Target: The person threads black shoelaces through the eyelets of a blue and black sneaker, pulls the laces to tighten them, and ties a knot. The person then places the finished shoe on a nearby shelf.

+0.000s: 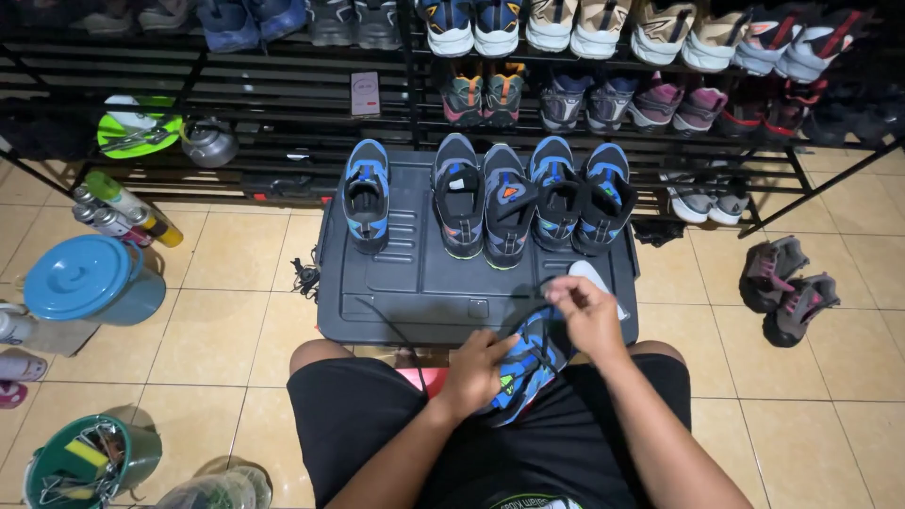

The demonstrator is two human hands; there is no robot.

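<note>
**Blue sneaker being laced over the lap, five more lined up on the lid**

A blue sneaker with black laces and orange-green accents is held over the lap, just at the near edge of a dark grey plastic lid that is used as a low table on the tiled floor. The shoe is gripped from the side by the left hand, fingers wrapped shut around its upper. The right hand is raised just above the toe end, and its grip is pinched together on a black lace (the thin strand is pulled up out of the eyelets, as far as can be made out). A second loose stretch of lace is seen trailing across the lid toward the knee.

Further back on the lid, five sneakers are stood in a row, toes pointing away: a single blue one off to the left, then four packed side by side, touching each other. Behind them a black metal shoe rack is filled with more pairs.

On the floor to the left, a blue lidded bucket and some spray cans are parked, and a green tub of bits sits near the left knee. A grey-pink pair has been left on the tiles to the right, well apart from the lid.
</note>
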